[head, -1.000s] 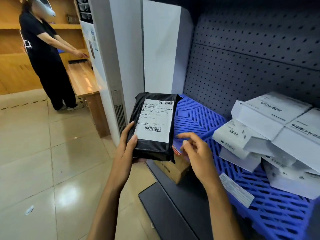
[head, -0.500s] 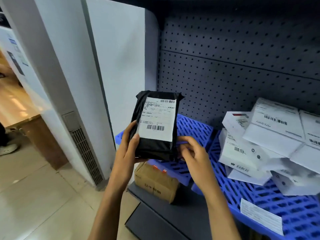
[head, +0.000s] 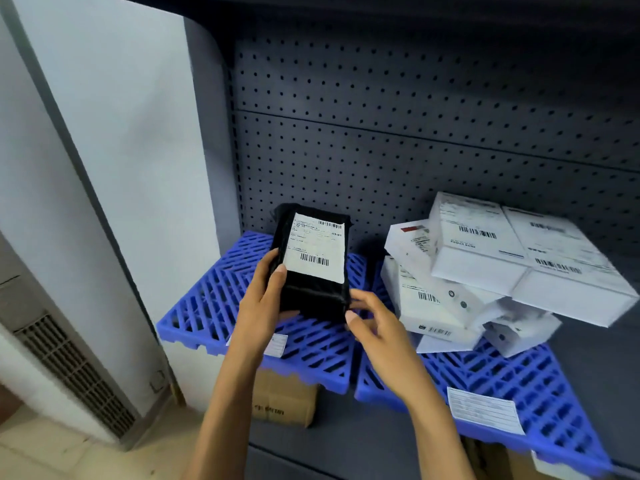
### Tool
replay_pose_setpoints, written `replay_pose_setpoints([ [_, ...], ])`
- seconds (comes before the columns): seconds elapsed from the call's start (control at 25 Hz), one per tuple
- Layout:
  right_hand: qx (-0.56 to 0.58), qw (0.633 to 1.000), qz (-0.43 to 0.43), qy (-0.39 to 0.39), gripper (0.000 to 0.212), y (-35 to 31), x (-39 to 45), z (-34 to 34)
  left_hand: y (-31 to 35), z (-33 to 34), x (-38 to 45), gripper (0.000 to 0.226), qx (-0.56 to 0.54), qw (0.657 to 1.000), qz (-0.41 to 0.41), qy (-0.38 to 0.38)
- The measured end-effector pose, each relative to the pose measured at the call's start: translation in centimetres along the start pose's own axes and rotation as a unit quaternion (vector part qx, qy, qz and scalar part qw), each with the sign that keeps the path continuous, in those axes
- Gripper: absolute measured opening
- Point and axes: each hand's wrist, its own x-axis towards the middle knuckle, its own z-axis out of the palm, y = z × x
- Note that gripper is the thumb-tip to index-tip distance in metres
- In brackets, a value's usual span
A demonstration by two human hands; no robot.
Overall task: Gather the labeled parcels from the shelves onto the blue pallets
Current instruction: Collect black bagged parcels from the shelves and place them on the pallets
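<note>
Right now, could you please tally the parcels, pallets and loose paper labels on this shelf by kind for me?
Black parcel, held in the left hand: 1
White boxes, overlapping pile: 6 that I can tell apart
Blue pallets: 2
Loose paper labels on the pallets: 2
Total: 11

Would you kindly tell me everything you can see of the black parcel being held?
The black parcel is a soft, glossy plastic mailer bag, folded and creased near its lower end. A white shipping label with two barcodes covers most of its front. It is held upright, tilted slightly, above the left blue pallet. The left hand grips its left edge; the right hand has its fingertips at its lower right corner.
</note>
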Motion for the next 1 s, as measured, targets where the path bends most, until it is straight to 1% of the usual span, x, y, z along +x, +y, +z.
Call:
replay_pose_setpoints([
  [0.12,-0.014,0.999,0.031,-0.008,0.049,0.3,-0.6,-0.1,-0.6,1.0,0.3,0.042,0.0,1.0,-0.011,-0.024],
  [0.32,0.013,0.999,0.035,-0.006,0.054,0.1,-1.3,-0.1,-1.7,1.1,0.3,0.042,0.004,0.998,0.035,-0.043],
  [0.4,0.013,0.999,0.032,-0.007,0.053,0.2,-1.7,-0.3,-1.9,1.0,-0.3,0.046,0.05,0.996,0.061,-0.045],
  [0.52,0.014,1.0,0.026,-0.007,0.049,0.5,-2.2,-0.5,-1.5,1.1,-1.5,0.047,0.084,0.992,0.098,-0.008],
  [0.64,0.025,1.0,0.019,-0.003,0.046,0.7,-2.9,-0.7,-1.0,1.2,-2.4,0.045,0.079,0.988,0.131,0.01],
  [0.84,0.045,0.999,0.004,0.018,0.039,1.3,-4.7,-1.5,0.3,2.7,-4.6,0.034,0.053,0.983,0.175,0.031],
  [1.0,0.051,0.998,-0.008,0.034,0.034,1.7,-6.1,-2.6,0.6,3.8,-5.9,0.028,0.038,0.984,0.172,0.031],
])
